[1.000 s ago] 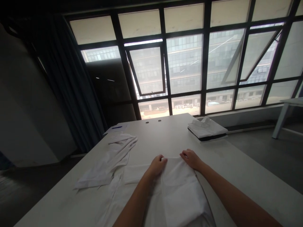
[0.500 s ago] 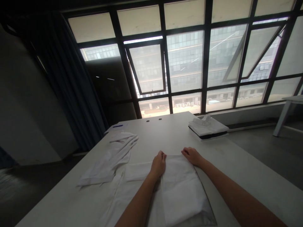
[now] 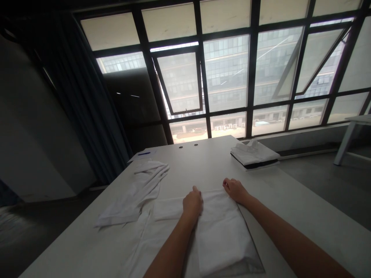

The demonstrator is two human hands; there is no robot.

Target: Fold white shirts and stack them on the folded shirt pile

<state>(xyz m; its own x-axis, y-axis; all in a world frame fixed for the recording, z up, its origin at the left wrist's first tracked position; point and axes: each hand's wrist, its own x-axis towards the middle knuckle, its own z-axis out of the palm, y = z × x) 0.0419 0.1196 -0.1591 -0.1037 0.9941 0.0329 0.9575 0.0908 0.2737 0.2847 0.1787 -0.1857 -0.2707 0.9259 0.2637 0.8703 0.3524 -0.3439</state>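
A white garment [image 3: 222, 231], partly folded, lies at the near side of the white table, its right part folded over a darker flat edge. My left hand [image 3: 193, 201] is closed on the cloth at the far left corner of that folded part. At the far right corner, my right hand [image 3: 234, 189] pinches the fabric with curled fingers. The garment's left part stretches flat beneath my left forearm.
Another white garment [image 3: 136, 197] lies loosely crumpled on the left of the table [image 3: 199, 166]. A folded white stack [image 3: 255, 154] with a black layer sits at the back right. A blue pen [image 3: 144, 153] rests on paper at the far left corner.
My left hand has shifted slightly left and down at the cloth's corner, and its grip has turned a little. My right hand has barely moved.
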